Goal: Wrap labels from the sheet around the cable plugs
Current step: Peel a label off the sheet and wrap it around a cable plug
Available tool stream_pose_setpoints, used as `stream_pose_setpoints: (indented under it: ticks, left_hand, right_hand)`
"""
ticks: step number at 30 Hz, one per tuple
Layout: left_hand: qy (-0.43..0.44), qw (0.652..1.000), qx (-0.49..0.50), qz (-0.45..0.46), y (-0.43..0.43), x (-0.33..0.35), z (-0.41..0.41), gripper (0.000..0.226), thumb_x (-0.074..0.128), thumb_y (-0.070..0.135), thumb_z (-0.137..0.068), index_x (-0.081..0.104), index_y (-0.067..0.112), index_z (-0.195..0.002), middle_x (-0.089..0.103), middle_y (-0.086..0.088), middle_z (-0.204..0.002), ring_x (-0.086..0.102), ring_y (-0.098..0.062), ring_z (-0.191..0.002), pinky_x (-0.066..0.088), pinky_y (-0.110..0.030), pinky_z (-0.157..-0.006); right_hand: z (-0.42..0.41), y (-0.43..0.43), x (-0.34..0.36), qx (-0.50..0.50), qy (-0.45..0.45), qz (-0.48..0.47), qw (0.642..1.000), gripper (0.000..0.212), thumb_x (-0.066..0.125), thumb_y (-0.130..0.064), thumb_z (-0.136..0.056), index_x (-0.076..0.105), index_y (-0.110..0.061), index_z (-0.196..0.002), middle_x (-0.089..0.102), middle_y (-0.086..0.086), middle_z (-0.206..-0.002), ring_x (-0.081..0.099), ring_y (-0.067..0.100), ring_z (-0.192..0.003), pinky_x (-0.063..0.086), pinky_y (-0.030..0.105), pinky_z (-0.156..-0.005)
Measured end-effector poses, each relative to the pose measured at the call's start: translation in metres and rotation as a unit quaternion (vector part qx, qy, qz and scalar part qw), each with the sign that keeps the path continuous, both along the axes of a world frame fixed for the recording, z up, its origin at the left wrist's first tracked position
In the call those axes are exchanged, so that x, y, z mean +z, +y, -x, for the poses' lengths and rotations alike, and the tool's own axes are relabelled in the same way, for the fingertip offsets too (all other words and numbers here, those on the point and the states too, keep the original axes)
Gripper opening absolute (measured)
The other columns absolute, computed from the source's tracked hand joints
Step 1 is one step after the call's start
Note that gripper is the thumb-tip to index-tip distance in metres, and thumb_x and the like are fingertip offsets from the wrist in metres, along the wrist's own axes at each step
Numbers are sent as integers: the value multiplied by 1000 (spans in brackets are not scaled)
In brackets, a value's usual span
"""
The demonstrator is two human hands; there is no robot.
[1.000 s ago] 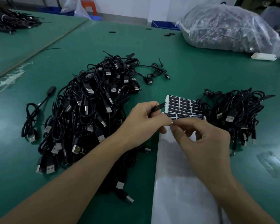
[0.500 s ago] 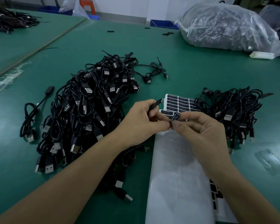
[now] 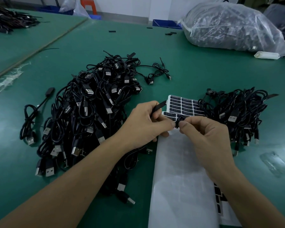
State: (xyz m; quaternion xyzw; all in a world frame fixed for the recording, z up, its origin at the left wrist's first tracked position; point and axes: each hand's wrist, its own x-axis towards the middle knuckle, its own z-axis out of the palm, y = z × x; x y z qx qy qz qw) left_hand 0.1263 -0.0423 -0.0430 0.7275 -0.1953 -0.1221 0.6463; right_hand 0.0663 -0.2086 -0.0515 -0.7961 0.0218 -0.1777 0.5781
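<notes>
- Head view, hands: left hand is curled round a flat black cable plug. The plug tip sticks out past the knuckles, with its long axis running up and right toward the sheet.
- Right hand pinches a small black printed label between thumb and forefinger, right against the left thumb tip.
- Key relation: the label sits just below and right of the exposed plug end, near but apart from it. My read is that the right hand carries the label in and the left hand only has to hold the plug steady.
- The white sheet of black labels lies flat just beyond both hands. Its bare, stripped part runs back under the right forearm.
- Stock: a big tangled heap of black USB cables lies left of the hands, and a smaller black cable bundle lies right of the sheet.
- Surface: green bench mat.
- Room: a clear plastic sack of cables sits at the far right. Blue bins stand against a white wall behind it.
</notes>
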Motion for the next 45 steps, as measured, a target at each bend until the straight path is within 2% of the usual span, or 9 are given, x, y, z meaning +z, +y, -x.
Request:
stream_pose_setpoints:
  ticks: [4,8,13,17,20,23,36,40,45]
  left_hand:
    - [26,999,20,8,-2,2,2,32,56,42,-86,43,15,-76,76,-11,-87,73,-29,-66,44,-27,-43]
    - [18,1000,-4,-1,-1,1,1,27,31,36,-90,40,16,-73,75,-10,-81,64,-27,-60,44,-28,-47]
    - [-47,996,-26,-67,-3,-3,3,29,42,20,-106,58,16,-81,74,0,-78,61,-13,-58,42,-17,-46]
    - [-85,993,-38,-73,-2,-3,6,25,55,15,-102,69,16,-81,69,3,-72,58,1,-56,41,-10,-51]
    - [-112,990,-17,-78,-3,-6,4,23,59,25,-95,75,13,-84,67,-10,-73,57,-22,-58,44,-31,-49]
    - [-111,992,14,-56,-3,-10,2,10,66,18,-96,77,16,-96,70,1,-76,67,-19,-60,50,-28,-47]
    - [-116,991,-4,-61,-1,-11,0,15,78,12,-85,75,21,-74,73,7,-67,65,-8,-61,52,-24,-61]
    - [-107,993,-16,-51,0,-12,0,11,77,10,-87,77,21,-89,75,4,-74,73,-18,-70,61,-39,-73]
    - [-62,997,-7,-41,-1,-13,-3,15,74,5,-89,74,20,-91,76,-1,-78,75,-18,-71,59,-30,-70]
  right_hand:
    - [1,-1,0,-38,-19,-20,999,18,68,-14,-90,69,-26,-76,64,-9,-65,51,3,-56,43,15,-52]
    - [3,3,1,-38,-39,-35,998,29,69,-16,-92,61,-40,-107,70,-9,-78,63,6,-70,52,20,-65]
    - [6,6,2,-9,-63,-40,997,59,74,-21,-89,44,-40,-136,74,-6,-93,69,15,-82,55,21,-73]
    - [6,6,3,-6,-64,-40,997,59,75,-9,-88,46,-33,-133,77,-6,-88,72,19,-83,58,33,-78]
    - [5,5,4,-13,-67,-57,996,59,75,-7,-86,46,-29,-133,77,-8,-83,72,10,-78,57,24,-74]
    - [4,4,3,-20,-72,-68,995,61,76,-7,-86,45,-25,-136,77,-8,-83,72,8,-77,55,18,-74]
    - [2,2,2,-13,-103,-77,992,68,74,-3,-86,42,-38,-135,77,-7,-86,73,10,-83,53,14,-76]
    - [2,1,2,-2,-102,-71,992,67,73,-3,-88,43,-45,-131,77,-7,-88,73,10,-85,55,17,-78]
    - [2,1,0,-41,-101,-53,993,53,77,-19,-86,53,-51,-120,70,-9,-102,68,6,-89,53,16,-74]
